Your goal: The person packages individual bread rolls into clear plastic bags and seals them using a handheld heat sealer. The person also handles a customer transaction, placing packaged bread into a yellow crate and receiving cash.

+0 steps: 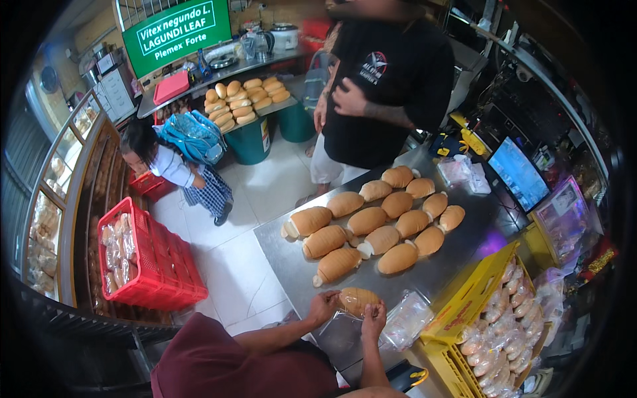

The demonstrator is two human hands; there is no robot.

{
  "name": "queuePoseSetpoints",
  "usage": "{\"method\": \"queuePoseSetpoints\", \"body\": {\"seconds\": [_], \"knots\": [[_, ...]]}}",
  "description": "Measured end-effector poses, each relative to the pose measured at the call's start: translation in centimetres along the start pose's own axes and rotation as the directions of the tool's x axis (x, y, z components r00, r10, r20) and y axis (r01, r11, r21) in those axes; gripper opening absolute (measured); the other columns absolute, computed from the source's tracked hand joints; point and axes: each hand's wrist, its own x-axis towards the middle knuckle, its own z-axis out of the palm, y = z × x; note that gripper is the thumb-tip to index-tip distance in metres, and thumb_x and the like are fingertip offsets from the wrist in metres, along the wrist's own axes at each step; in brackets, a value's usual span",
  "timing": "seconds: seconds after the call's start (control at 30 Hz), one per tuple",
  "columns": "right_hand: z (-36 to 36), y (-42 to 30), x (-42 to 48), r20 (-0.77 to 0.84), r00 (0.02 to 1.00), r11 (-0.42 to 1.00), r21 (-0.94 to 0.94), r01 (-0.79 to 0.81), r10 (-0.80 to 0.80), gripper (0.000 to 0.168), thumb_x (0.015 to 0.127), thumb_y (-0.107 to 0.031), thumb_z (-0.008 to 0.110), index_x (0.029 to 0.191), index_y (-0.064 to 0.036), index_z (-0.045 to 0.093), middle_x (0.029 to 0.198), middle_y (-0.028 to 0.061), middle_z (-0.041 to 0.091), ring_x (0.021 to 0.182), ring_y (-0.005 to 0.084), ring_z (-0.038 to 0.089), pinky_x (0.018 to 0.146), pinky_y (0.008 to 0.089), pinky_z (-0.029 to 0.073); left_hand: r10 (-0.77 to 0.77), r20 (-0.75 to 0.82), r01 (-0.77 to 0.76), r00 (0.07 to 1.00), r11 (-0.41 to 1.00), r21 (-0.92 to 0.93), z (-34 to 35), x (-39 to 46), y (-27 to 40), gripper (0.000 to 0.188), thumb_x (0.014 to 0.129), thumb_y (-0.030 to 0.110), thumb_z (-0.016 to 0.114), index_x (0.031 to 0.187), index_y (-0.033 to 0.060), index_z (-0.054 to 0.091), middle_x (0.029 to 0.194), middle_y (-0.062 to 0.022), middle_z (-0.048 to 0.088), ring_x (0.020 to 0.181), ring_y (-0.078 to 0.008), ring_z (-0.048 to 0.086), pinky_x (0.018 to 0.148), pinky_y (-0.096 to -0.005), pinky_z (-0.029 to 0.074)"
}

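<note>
Between my hands, at the near edge of the steel table (298, 268), is a bread loaf in a clear plastic bag (357, 301). My left hand (324, 307) pinches the bag at the loaf's left end. At its right end, my right hand (373, 318) grips the bag. Several unwrapped scored loaves (367, 221) lie in rows on the table beyond, with smaller bread pieces at some of their ends. A stack of clear plastic bags (407, 321) lies just right of my right hand.
A yellow crate (468, 298) of bagged bread stands at right, stacked red crates (164, 263) at left. A person in black (393, 99) stands across the table; another person with a blue backpack (191, 137) is at left. More loaves (246, 99) lie on a far tray.
</note>
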Motion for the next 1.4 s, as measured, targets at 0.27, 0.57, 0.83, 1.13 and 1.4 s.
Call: {"method": "queuePoseSetpoints", "body": {"seconds": [0.27,0.57,0.83,1.13,1.4], "knots": [[-1.9,-3.9,-0.7,-0.073,0.996,0.896,0.443,-0.018,0.056,0.015,0.088,-0.011,0.067,0.094,-0.004,0.055,0.092,0.0024,0.058,0.086,0.0136,0.055,0.081,0.0296,0.046,0.185,-0.128,-0.194,0.974,0.979,-0.068,1.1,0.3,3.8,0.021,0.094,0.015,0.061,0.106,-0.0009,0.067,0.096,-0.0169,0.071,0.091,-0.0243,0.07,0.08,-0.0367,0.053],[-5.7,-10.9,-0.1,-0.1,0.99,0.768,0.64,-0.014,0.101,0.026,0.089,-0.022,0.071,0.106,-0.009,0.057,0.105,0.0004,0.059,0.101,0.0139,0.056,0.091,0.0329,0.047,0.443,-0.144,-0.46,0.885,0.786,-0.413,0.6,-1.6,14.1,0.011,0.095,0.008,0.06,0.096,-0.0019,0.065,0.08,-0.0049,0.063,0.075,-0.0098,0.059,0.069,-0.0271,0.049],[-9.4,-12.0,-2.6,0.033,0.992,0.522,0.847,-0.094,0.125,0.007,0.093,-0.015,0.064,0.096,-0.012,0.059,0.103,0.0028,0.064,0.099,0.0177,0.061,0.088,0.0366,0.052,0.564,0.163,-0.454,0.809,0.778,-0.434,0.4,-3.5,17.5,0.013,0.096,0.009,0.061,0.105,-0.0005,0.063,0.096,-0.0042,0.064,0.086,-0.01,0.06,0.079,-0.0259,0.049],[-8.7,-12.2,-9.4,-0.008,0.802,0.436,0.842,-0.317,0.598,0.032,0.098,-0.03,0.054,0.125,-0.012,0.055,0.119,0.0061,0.058,0.113,0.0227,0.057,0.098,0.0414,0.048,0.68,0.339,-0.638,0.65,0.731,-0.241,2.6,-5.5,17.7,0.015,0.099,0.012,0.056,0.104,-0.0008,0.061,0.089,-0.0081,0.065,0.082,-0.0136,0.059,0.075,-0.0285,0.049],[-7.9,-6.8,-15.4,-0.03,0.932,0.218,0.974,-0.053,0.36,0.017,0.093,-0.027,0.063,0.098,-0.014,0.054,0.098,0.0009,0.058,0.096,0.0153,0.06,0.083,0.0357,0.052,-0.047,0.828,0.416,0.559,0.88,-0.231,2.7,-7.1,14.7,0.016,0.1,0.021,0.056,0.094,0.007,0.058,0.081,0.0028,0.053,0.074,-0.0058,0.05,0.068,-0.026,0.043]]}}
